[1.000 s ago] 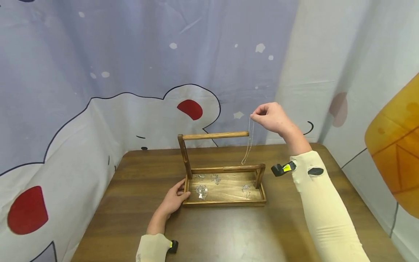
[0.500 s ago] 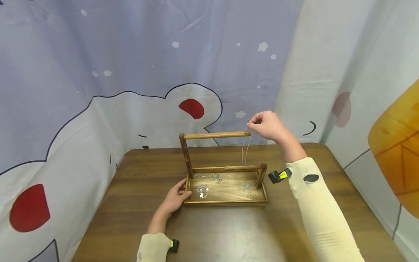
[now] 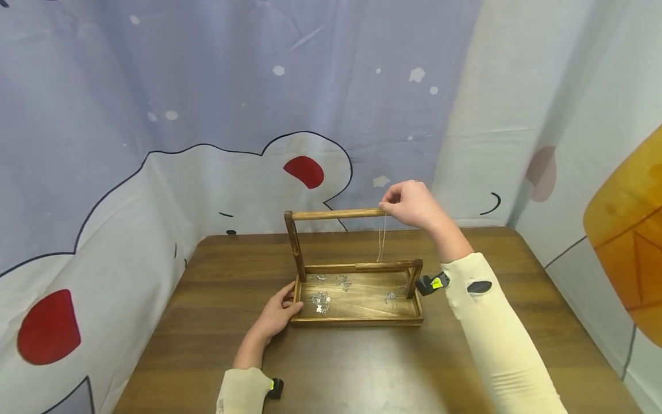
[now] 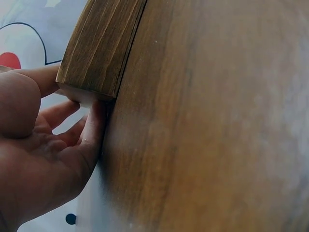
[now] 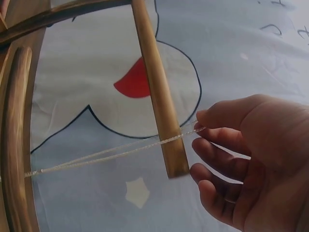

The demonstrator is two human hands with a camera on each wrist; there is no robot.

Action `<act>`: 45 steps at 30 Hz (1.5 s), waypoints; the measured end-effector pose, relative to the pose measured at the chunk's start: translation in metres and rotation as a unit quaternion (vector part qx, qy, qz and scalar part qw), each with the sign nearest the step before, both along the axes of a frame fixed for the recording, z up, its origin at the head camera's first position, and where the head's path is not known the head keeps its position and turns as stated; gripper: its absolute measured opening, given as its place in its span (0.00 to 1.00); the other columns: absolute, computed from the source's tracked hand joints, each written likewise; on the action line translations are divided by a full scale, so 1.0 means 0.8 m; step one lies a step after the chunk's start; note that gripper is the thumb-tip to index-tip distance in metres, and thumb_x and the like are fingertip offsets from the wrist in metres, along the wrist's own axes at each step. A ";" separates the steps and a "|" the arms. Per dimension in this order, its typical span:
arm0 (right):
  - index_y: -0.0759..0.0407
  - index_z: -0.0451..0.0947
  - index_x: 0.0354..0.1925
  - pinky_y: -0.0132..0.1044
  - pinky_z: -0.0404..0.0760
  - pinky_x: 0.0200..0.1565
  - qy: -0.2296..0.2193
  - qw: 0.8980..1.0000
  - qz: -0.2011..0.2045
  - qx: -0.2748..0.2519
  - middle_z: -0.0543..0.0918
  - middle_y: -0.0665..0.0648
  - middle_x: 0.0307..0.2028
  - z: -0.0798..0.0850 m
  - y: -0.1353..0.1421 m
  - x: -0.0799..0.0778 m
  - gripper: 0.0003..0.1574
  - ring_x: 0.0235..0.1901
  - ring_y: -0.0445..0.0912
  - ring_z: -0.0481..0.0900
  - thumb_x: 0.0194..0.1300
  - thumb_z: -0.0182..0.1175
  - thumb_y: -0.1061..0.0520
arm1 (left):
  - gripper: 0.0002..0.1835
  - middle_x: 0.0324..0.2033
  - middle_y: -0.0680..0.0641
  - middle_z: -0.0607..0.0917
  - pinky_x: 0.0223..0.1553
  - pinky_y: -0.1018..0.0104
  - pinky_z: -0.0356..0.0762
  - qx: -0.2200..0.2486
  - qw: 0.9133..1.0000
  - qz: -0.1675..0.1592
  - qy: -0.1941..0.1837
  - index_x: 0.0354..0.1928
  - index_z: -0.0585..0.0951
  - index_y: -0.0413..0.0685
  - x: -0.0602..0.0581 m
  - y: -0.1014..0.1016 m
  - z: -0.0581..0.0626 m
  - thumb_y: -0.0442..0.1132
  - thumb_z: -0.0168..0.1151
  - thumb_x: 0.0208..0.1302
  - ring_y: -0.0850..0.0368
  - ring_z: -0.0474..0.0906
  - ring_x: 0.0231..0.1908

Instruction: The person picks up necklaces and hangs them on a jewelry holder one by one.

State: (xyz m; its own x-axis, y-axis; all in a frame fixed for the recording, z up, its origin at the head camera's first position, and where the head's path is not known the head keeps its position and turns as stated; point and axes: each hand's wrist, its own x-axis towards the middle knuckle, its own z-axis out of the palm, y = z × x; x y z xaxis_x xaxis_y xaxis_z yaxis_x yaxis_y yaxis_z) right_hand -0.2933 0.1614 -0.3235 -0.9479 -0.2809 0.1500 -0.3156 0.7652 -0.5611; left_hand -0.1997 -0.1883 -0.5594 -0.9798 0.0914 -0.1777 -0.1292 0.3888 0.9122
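Note:
A wooden jewelry stand (image 3: 357, 322) has a tray base and a raised bar (image 3: 336, 214) held by one post at its left. My left hand (image 3: 276, 315) holds the tray's left end; in the left wrist view the thumb and fingers touch that wooden end (image 4: 99, 53). At the bar's free right end, my right hand (image 3: 414, 202) pinches a thin necklace (image 3: 381, 238) between thumb and index finger. The right wrist view shows the chain (image 5: 104, 157) looped around the bar, its lower end hanging toward the base.
Inside the tray lie several silvery chains: a tangled pile (image 3: 320, 302) at the left, a smaller bunch (image 3: 343, 282) behind, and another (image 3: 390, 298) at the right. A short post (image 3: 411, 282) stands at the right. A printed curtain (image 3: 233, 86) surrounds the brown table (image 3: 207, 351).
My right hand has moved left and down to the bar's end, bringing the necklace from beside the bar to around it. The left hand stays on the tray's end.

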 end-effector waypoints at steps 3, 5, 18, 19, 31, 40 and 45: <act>0.62 0.93 0.44 0.60 0.82 0.64 0.005 1.000 0.005 0.015 0.95 0.58 0.40 0.001 -0.009 0.001 0.12 0.46 0.57 0.89 0.78 0.67 0.55 | 0.36 0.71 0.27 0.79 0.55 0.54 0.88 -0.001 1.000 -0.003 0.002 0.87 0.63 0.33 -0.002 0.002 0.000 0.32 0.64 0.83 0.37 0.86 0.62; 0.61 0.94 0.46 0.62 0.83 0.64 0.000 1.000 0.002 0.028 0.96 0.60 0.42 0.002 -0.016 0.002 0.12 0.47 0.58 0.90 0.79 0.68 0.54 | 0.36 0.71 0.27 0.79 0.55 0.55 0.88 0.000 1.000 -0.004 0.001 0.87 0.63 0.33 -0.003 0.003 -0.001 0.32 0.63 0.84 0.37 0.86 0.62; 0.51 0.97 0.44 0.49 0.85 0.44 0.009 0.998 0.006 0.066 0.97 0.52 0.41 0.010 -0.082 0.011 0.10 0.43 0.50 0.89 0.78 0.72 0.50 | 0.37 0.72 0.28 0.79 0.56 0.53 0.88 -0.001 1.000 -0.005 -0.007 0.87 0.63 0.35 0.002 -0.001 -0.005 0.32 0.64 0.84 0.37 0.85 0.63; 0.51 0.97 0.43 0.48 0.85 0.43 0.010 0.998 0.010 0.068 0.97 0.52 0.41 0.011 -0.088 0.011 0.10 0.42 0.50 0.89 0.78 0.72 0.50 | 0.37 0.72 0.27 0.78 0.56 0.53 0.88 0.000 1.000 -0.009 -0.004 0.87 0.63 0.34 0.003 -0.003 -0.005 0.33 0.64 0.84 0.37 0.85 0.63; 0.51 0.97 0.46 0.45 0.85 0.44 0.009 0.996 0.048 0.070 0.96 0.51 0.39 0.023 -0.136 0.006 0.11 0.39 0.48 0.90 0.82 0.69 0.51 | 0.38 0.70 0.26 0.79 0.54 0.56 0.88 0.012 1.000 -0.016 0.009 0.86 0.63 0.33 0.007 -0.006 -0.006 0.36 0.66 0.83 0.40 0.86 0.60; 0.51 0.97 0.44 0.45 0.86 0.45 0.019 0.994 0.060 0.088 0.96 0.51 0.40 0.022 -0.155 0.004 0.11 0.38 0.47 0.89 0.81 0.70 0.50 | 0.39 0.67 0.28 0.80 0.50 0.61 0.88 0.008 0.999 -0.022 0.033 0.86 0.65 0.33 -0.001 -0.009 -0.027 0.40 0.69 0.82 0.49 0.87 0.56; 0.50 0.97 0.45 0.45 0.86 0.44 0.022 0.994 0.061 0.088 0.96 0.50 0.38 0.025 -0.164 0.001 0.10 0.39 0.47 0.89 0.82 0.69 0.51 | 0.41 0.69 0.29 0.80 0.50 0.62 0.88 0.017 0.999 -0.032 0.034 0.87 0.64 0.38 -0.015 -0.013 -0.040 0.43 0.70 0.82 0.50 0.87 0.56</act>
